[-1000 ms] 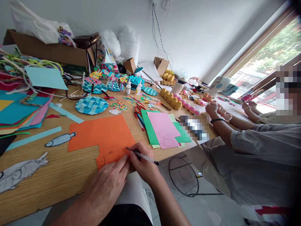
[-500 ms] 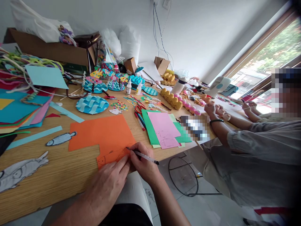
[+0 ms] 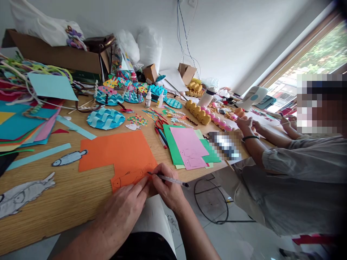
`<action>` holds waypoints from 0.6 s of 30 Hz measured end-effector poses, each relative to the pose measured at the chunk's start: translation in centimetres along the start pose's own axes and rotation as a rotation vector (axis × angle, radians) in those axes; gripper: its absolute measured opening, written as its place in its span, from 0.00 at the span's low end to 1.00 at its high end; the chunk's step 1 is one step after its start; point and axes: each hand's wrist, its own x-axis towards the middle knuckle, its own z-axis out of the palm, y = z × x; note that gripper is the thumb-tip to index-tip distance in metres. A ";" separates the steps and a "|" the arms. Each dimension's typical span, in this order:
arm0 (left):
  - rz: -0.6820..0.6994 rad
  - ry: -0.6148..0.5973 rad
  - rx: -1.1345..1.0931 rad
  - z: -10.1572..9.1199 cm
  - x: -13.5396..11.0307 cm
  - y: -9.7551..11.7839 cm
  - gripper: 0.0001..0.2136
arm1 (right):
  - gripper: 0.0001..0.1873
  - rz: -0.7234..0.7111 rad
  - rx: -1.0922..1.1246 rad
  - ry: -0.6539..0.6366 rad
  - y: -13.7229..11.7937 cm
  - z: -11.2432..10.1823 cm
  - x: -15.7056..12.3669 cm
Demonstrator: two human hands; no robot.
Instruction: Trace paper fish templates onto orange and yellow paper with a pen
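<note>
Left hand (image 3: pixel 127 202) on orange paper (image 3: pixel 124 150), pen (image 3: pixel 169 179) in right hand (image 3: pixel 168 186)

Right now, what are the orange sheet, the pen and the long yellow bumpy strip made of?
Orange sheet: matte paper or thin card; it lies flat with crisp edges. Pen: probably smooth plastic, as its barrel looks see-through. Yellow bumpy strip: perhaps moulded paper pulp, dull with rounded cups, though foam is possible.
</note>
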 end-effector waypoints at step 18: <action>-0.011 0.048 -0.031 -0.3 -0.1 -0.1 0.26 | 0.04 0.029 0.025 0.028 0.3 0.3 0.1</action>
